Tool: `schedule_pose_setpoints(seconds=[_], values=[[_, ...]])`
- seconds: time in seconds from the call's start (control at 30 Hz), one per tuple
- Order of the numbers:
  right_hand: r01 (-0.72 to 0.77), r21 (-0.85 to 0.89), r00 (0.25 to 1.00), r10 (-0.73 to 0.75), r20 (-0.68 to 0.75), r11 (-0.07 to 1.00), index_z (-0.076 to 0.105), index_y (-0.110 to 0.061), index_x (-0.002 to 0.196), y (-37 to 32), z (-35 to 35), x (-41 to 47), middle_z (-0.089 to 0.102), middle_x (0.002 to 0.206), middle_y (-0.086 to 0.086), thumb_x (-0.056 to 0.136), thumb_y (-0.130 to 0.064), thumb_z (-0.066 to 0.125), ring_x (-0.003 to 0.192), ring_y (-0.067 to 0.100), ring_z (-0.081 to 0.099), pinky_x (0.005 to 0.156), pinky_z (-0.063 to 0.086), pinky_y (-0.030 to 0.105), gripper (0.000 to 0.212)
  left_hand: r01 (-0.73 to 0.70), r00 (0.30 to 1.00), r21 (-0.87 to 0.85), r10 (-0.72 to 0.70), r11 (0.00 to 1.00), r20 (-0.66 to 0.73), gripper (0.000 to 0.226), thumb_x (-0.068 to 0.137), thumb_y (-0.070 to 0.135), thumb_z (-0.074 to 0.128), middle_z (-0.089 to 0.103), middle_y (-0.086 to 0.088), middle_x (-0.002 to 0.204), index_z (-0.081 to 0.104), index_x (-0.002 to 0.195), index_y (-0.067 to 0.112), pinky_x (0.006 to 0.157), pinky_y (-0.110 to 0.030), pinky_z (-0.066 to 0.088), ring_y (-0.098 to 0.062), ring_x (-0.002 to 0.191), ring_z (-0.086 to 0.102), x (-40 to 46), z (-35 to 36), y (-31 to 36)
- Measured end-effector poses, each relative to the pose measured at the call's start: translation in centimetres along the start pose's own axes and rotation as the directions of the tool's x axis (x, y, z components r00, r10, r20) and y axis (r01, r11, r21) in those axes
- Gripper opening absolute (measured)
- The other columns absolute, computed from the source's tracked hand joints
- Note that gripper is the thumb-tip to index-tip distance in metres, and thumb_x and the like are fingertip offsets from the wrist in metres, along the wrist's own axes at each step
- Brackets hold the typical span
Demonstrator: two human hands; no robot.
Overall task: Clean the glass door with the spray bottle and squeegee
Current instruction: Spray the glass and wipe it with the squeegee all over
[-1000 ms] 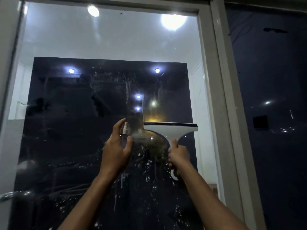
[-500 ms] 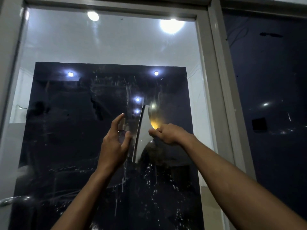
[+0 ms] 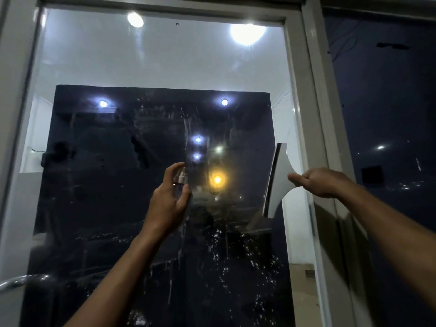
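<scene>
The left hand point(image 3: 168, 204) curls round a small spray bottle point(image 3: 182, 179), forefinger raised over its nozzle. The right hand point(image 3: 317, 181) grips the squeegee point(image 3: 276, 182) by its handle, blade upright at that hand's left, against the wet, streaked glass door point(image 3: 165, 128) before both hands.

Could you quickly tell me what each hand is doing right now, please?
Left hand: fingers curled round the spray bottle.
Right hand: grips the squeegee handle.
</scene>
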State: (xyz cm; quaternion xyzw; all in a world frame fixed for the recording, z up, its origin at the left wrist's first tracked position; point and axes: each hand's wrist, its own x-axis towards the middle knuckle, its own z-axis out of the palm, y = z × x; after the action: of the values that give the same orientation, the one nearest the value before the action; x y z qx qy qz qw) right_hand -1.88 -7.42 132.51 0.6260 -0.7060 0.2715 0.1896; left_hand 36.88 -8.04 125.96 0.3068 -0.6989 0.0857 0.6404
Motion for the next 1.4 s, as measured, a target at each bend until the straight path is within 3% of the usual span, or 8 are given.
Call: schedule_pose_setpoints(seconds=[0.1,0.17,0.3,0.5,0.73,0.97,1.13,1.4], values=[[0.040,0.137,0.996,-0.028,-0.087,0.990,0.073,-0.025,0.102,-0.7,1.0,-1.1,0.070,0.117,0.005,0.087,-0.082,0.022,0.102,0.026,0.063,0.083,0.047,0.038,0.078,-0.029,1.000,0.014,0.029,0.999,-0.001,0.051,0.101,0.023,0.057,0.064,0.005,0.110,0.039,0.147,0.035,0.076,-0.034,0.052,-0.014,0.091,0.065,1.6,0.3,1.1],[0.056,0.382,0.997,-0.029,-0.076,0.922,0.065,-0.020,0.071,-1.6,1.9,-1.7,0.070,0.081,0.002,0.087,-0.078,0.029,0.077,0.021,0.062,0.073,0.047,0.034,0.070,-0.054,0.998,0.028,0.054,0.998,-0.013,0.050,0.101,0.023,0.058,0.066,0.002,0.110,0.040,0.146,0.034,0.077,-0.034,0.051,-0.016,0.092,0.065,2.7,0.4,1.9],[0.101,0.590,0.995,-0.074,-0.069,0.801,0.044,-0.020,0.049,-3.2,3.4,-2.4,0.043,0.040,-0.009,0.098,-0.067,0.037,0.034,0.002,0.036,0.051,0.031,0.026,0.068,-0.083,0.993,0.083,0.089,0.993,-0.072,0.044,0.101,0.023,0.057,0.065,0.000,0.100,0.040,0.140,0.031,0.072,-0.036,0.050,-0.018,0.084,0.063,4.8,0.1,3.0],[0.108,0.737,0.994,-0.092,-0.063,0.667,0.034,-0.024,0.048,-3.9,4.1,-2.5,0.031,0.049,-0.004,0.095,-0.070,0.040,0.043,0.014,0.021,0.043,0.020,0.024,0.066,-0.108,0.975,0.200,0.143,0.974,-0.170,0.035,0.101,0.021,0.054,0.056,0.005,0.093,0.041,0.133,0.024,0.055,-0.020,0.032,0.003,0.067,0.049,6.3,-0.5,3.1],[0.156,0.792,0.988,-0.102,-0.118,0.590,0.040,-0.022,0.052,-5.7,2.2,-2.8,0.037,0.047,-0.003,0.099,-0.064,0.040,0.038,0.014,0.029,0.038,0.027,0.021,0.063,-0.076,0.966,0.134,0.107,0.988,-0.236,0.045,0.101,0.022,0.054,0.052,0.011,0.083,0.036,0.141,0.030,0.055,-0.015,0.030,0.000,0.067,0.051,6.2,-0.7,2.9],[0.100,0.950,0.991,0.058,-0.122,0.296,0.048,-0.017,0.069,-13.6,-1.8,-1.1,0.040,0.045,-0.004,0.103,-0.045,0.035,0.035,0.012,0.034,0.039,0.034,0.023,0.046,-0.097,0.969,0.163,0.130,0.982,-0.212,0.037,0.101,0.022,0.052,0.058,0.000,0.091,0.038,0.135,0.028,0.063,-0.031,0.037,-0.002,0.070,0.051,6.3,-1.8,2.4],[0.085,0.983,0.977,0.181,-0.114,0.160,0.047,-0.014,0.069,-18.3,-5.1,1.1,0.042,0.052,0.002,0.103,-0.040,0.029,0.030,0.015,0.035,0.044,0.034,0.024,0.047,-0.072,0.970,0.153,0.105,0.986,-0.221,0.045,0.102,0.023,0.053,0.054,0.009,0.084,0.035,0.142,0.029,0.057,-0.026,0.038,-0.002,0.072,0.053,6.2,-2.5,1.7],[0.066,0.990,0.985,0.151,-0.084,0.122,0.049,-0.011,0.081,-21.8,-5.5,1.6,0.043,0.063,0.005,0.106,-0.036,0.028,0.034,0.014,0.036,0.039,0.035,0.020,0.041,-0.076,0.960,0.176,0.120,0.981,-0.252,0.038,0.102,0.022,0.051,0.058,0.002,0.090,0.037,0.137,0.027,0.068,-0.035,0.040,-0.018,0.072,0.057,6.3,-4.2,0.8]])
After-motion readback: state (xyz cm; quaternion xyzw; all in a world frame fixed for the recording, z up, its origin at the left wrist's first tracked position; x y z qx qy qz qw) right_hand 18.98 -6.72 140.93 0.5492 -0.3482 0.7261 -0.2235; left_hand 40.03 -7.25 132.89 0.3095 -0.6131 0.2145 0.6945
